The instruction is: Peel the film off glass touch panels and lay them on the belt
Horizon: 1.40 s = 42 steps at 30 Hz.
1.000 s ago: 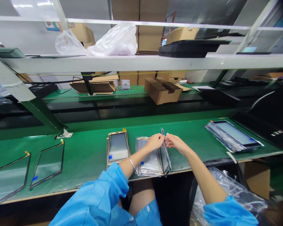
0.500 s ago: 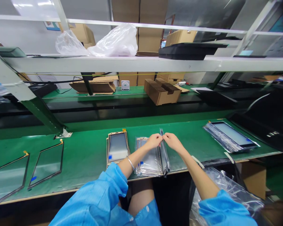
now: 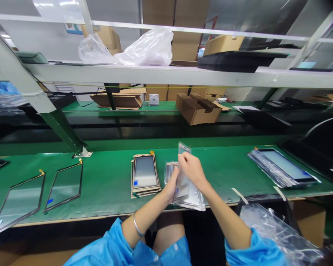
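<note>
Sleeved glass panel [image 3: 182,186], thin and tilted nearly upright, is held above the worktop [image 3: 105,188], over a pile of sleeved panels [image 3: 195,201]. It looks light, stiff and fragile, and the plastic is probably slippery; the long edges seem the safest hold. Right hand [image 3: 192,170] clasps it from above; left hand [image 3: 170,186] grips its lower side. Stacked framed panels [image 3: 145,175] lie just left.

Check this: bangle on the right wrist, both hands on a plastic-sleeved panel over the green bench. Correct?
Not quite. The head view shows the bangle on the left wrist, not the right. The rest stands: the left hand and the right hand are both on the plastic-sleeved panel, over the green bench.
</note>
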{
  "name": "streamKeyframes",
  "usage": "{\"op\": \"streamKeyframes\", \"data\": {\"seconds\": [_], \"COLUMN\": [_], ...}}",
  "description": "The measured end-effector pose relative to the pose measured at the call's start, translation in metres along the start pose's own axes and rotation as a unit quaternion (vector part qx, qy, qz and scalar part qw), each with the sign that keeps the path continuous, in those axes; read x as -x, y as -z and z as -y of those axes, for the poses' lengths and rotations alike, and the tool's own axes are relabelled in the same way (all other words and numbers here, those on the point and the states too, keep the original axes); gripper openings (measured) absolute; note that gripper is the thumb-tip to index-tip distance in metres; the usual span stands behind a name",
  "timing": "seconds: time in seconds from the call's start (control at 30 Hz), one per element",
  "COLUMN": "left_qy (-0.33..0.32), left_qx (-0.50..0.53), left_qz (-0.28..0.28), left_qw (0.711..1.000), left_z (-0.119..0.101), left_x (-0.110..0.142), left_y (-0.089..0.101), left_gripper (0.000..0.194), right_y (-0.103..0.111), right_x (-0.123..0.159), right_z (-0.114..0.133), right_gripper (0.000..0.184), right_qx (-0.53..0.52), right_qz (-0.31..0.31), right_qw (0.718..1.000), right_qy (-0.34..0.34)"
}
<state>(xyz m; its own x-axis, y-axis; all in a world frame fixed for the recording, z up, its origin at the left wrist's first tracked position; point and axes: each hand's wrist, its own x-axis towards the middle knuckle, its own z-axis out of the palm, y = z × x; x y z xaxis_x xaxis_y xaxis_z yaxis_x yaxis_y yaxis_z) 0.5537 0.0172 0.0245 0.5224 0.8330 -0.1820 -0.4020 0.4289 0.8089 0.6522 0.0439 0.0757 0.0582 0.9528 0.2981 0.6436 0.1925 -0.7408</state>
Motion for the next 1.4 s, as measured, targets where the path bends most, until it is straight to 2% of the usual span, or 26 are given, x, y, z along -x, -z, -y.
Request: {"op": "streamKeyframes", "data": {"seconds": [0.1, 0.17, 0.23, 0.3, 0.4, 0.47, 0.6, 0.7, 0.77, 0.8, 0.87, 0.93, 1.0, 1.07, 1.1, 1.13, 1.2, 1.27, 1.3, 1.33, 1.37, 1.4], "left_qy": [0.02, 0.042, 0.052, 0.047, 0.041, 0.041, 0.041, 0.04, 0.021, 0.01, -0.011, -0.02, -0.02, -0.014, -0.011, -0.009, -0.007, -0.013, -0.017, -0.021, -0.025, -0.029], "left_qx": [0.072, 0.136, 0.202, 0.266, 0.336, 0.352, 0.355, 0.35, 0.327, 0.303, 0.233, 0.154, 0.092, 0.048, 0.03, 0.014, -0.01, -0.029, -0.038, -0.048, -0.058, -0.069], "left_qz": [-0.01, -0.03, -0.043, -0.042, -0.034, -0.033, -0.039, -0.034, -0.024, -0.014, 0.01, 0.008, -0.025, -0.064, -0.079, -0.09, -0.102, -0.108, -0.112, -0.117, -0.122, -0.126], "left_qw": [0.997, 0.989, 0.977, 0.962, 0.941, 0.934, 0.933, 0.935, 0.945, 0.953, 0.972, 0.988, 0.995, 0.997, 0.996, 0.996, 0.995, 0.994, 0.993, 0.992, 0.99, 0.989], "left_z": [-0.008, -0.017, -0.027, -0.036, -0.047, -0.051, -0.054, -0.053, -0.05, -0.047, -0.043, -0.038, -0.034, -0.031, -0.03, -0.029, -0.028, -0.026, -0.025, -0.024, -0.023, -0.023], "left_x": [0.023, 0.037, 0.048, 0.056, 0.065, 0.07, 0.079, 0.083, 0.086, 0.088, 0.093, 0.101, 0.11, 0.12, 0.125, 0.128, 0.132, 0.132, 0.131, 0.129, 0.128, 0.126], "left_y": [0.008, 0.023, 0.039, 0.051, 0.061, 0.064, 0.067, 0.068, 0.068, 0.068, 0.069, 0.073, 0.082, 0.092, 0.097, 0.101, 0.106, 0.107, 0.106, 0.106, 0.106, 0.107], "left_gripper": [0.08, 0.082, 0.081, 0.079, 0.078, 0.077, 0.076, 0.078, 0.077, 0.075, 0.073, 0.079, 0.077, 0.066, 0.06, 0.056, 0.05, 0.048, 0.048, 0.048, 0.047, 0.048], "right_y": [-0.014, -0.014, -0.01, -0.008, -0.014, -0.02, -0.025, -0.031, -0.038, -0.04, -0.038, -0.022, 0.01, 0.048, 0.063, 0.074, 0.077, 0.055, 0.037, 0.019, 0.001, -0.013], "right_x": [0.019, 0.039, 0.061, 0.08, 0.096, 0.099, 0.097, 0.101, 0.104, 0.104, 0.095, 0.074, 0.048, 0.024, 0.017, 0.014, 0.018, 0.03, 0.037, 0.043, 0.048, 0.052], "right_z": [0.035, 0.048, 0.054, 0.056, 0.057, 0.059, 0.064, 0.067, 0.068, 0.067, 0.057, 0.037, 0.007, -0.024, -0.036, -0.043, -0.044, -0.03, -0.02, -0.009, 0.001, 0.009], "right_gripper": [0.018, 0.013, 0.015, 0.024, 0.03, 0.027, 0.02, 0.021, 0.022, 0.021, 0.02, 0.021, 0.024, 0.027, 0.031, 0.033, 0.03, 0.029, 0.034, 0.038, 0.042, 0.045], "right_qx": [-0.023, -0.018, 0.018, 0.08, 0.154, 0.163, 0.123, 0.091, 0.033, -0.011, -0.125, -0.243, -0.322, -0.332, -0.324, -0.311, -0.286, -0.277, -0.283, -0.306, -0.338, -0.368], "right_qz": [0.1, 0.188, 0.249, 0.244, 0.183, 0.162, 0.159, 0.156, 0.153, 0.155, 0.155, 0.121, 0.008, -0.181, -0.249, -0.3, -0.339, -0.296, -0.245, -0.135, -0.053, 0.005], "right_qw": [0.993, 0.974, 0.947, 0.923, 0.897, 0.89, 0.892, 0.906, 0.93, 0.946, 0.97, 0.962, 0.94, 0.916, 0.904, 0.893, 0.89, 0.908, 0.921, 0.936, 0.932, 0.922], "right_qy": [0.064, 0.126, 0.203, 0.286, 0.372, 0.395, 0.405, 0.384, 0.334, 0.284, 0.139, -0.015, -0.109, -0.131, -0.127, -0.121, -0.11, -0.105, -0.105, -0.109, -0.117, -0.121]}}
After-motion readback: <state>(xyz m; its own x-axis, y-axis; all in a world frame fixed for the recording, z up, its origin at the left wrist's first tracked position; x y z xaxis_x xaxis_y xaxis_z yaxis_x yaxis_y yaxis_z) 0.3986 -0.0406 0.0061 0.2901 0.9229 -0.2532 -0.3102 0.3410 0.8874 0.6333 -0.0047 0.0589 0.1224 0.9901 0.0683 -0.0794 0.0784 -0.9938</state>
